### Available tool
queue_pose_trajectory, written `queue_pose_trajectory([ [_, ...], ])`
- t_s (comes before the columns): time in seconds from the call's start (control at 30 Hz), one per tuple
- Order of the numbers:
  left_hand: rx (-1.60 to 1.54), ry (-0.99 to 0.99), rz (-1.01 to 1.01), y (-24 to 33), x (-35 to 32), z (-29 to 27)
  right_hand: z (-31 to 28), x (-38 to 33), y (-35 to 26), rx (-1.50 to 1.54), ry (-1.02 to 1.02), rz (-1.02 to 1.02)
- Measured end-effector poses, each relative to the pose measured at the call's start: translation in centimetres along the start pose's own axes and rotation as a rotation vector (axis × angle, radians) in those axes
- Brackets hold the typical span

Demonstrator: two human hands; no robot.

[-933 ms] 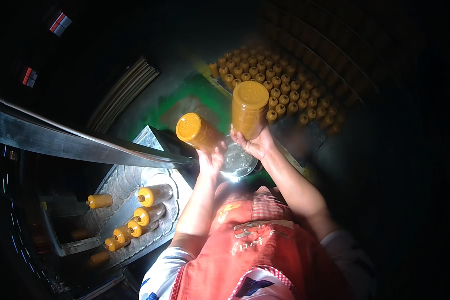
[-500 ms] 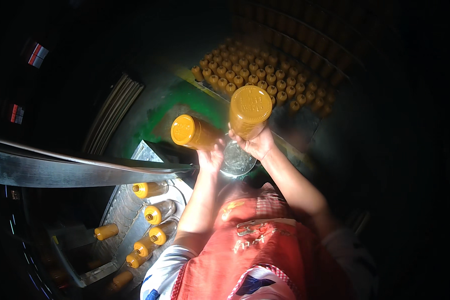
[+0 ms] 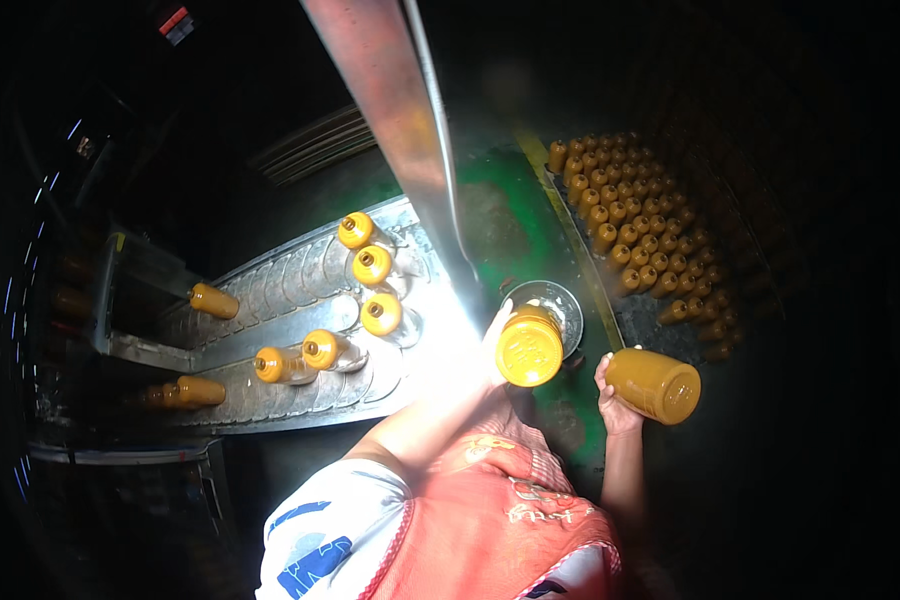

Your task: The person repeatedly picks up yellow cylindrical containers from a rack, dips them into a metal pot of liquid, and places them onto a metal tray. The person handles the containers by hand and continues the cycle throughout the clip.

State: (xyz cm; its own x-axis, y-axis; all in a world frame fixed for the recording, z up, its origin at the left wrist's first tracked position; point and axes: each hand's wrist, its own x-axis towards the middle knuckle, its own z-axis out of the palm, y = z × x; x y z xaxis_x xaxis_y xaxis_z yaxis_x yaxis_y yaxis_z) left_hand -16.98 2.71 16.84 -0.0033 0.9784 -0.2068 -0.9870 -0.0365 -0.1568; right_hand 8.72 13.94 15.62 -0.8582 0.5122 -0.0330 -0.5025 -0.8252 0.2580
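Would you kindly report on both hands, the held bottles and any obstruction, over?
Left grip on yellow bottle, base toward camera. Right grip on second bottle, tilted. Metal bar blocks part of the view.

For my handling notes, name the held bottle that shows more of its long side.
The right bottle, in the right hand: its side shows lengthwise, base toward the lower right. The left bottle, in the left hand, mostly shows its round base.

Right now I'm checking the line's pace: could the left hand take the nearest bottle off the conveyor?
Probably not: the left hand holds a yellow bottle, so its grip is taken. Glare hides part of the way to the nearest bottle on the conveyor.
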Motion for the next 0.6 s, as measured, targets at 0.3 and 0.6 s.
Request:
queue_pose_trajectory([
  [0.3,0.447,0.319,0.525,-2.8,-21.5,-2.7,-7.5,-15.0,4.0,0.122,0.247,0.060],
  [0.6,1.074,0.678,1.432,17.9,-41.1,5.9,-8.1,-17.4,6.9,0.015,0.320,0.008],
])
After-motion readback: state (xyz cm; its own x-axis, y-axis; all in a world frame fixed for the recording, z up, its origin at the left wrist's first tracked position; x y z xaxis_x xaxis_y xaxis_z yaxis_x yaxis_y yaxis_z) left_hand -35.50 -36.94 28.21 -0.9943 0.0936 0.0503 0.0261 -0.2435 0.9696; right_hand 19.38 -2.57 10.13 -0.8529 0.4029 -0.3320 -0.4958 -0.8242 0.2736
